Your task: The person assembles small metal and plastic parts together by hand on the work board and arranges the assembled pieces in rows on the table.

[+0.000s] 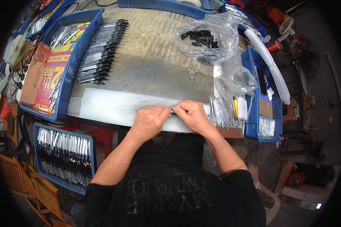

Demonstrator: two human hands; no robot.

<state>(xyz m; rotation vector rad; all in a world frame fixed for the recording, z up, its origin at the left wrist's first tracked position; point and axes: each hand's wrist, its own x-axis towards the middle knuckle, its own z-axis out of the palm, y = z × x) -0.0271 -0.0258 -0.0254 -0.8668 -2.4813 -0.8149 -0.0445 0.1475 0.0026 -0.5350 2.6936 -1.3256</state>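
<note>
The left hand [149, 120] and the right hand [191, 114] meet fingertip to fingertip at the near edge of the grey metal sheet [110, 108], both pinched around one small dark slender part [173, 112] held between them, mostly hidden by the fingers. A row of black-and-silver pens [102, 51] lies on the worn bench [159, 73] beyond. A clear plastic bag of black caps [205, 39] sits to the right, and a blue plastic bin of finished pens [64, 155] stands below the bench on the left.

Clear plastic bag [208, 36] top right; red-yellow printed box [51, 75] left.

Left hand [149, 120] and right hand [191, 115] together, fingers curled, forearms converging
</note>
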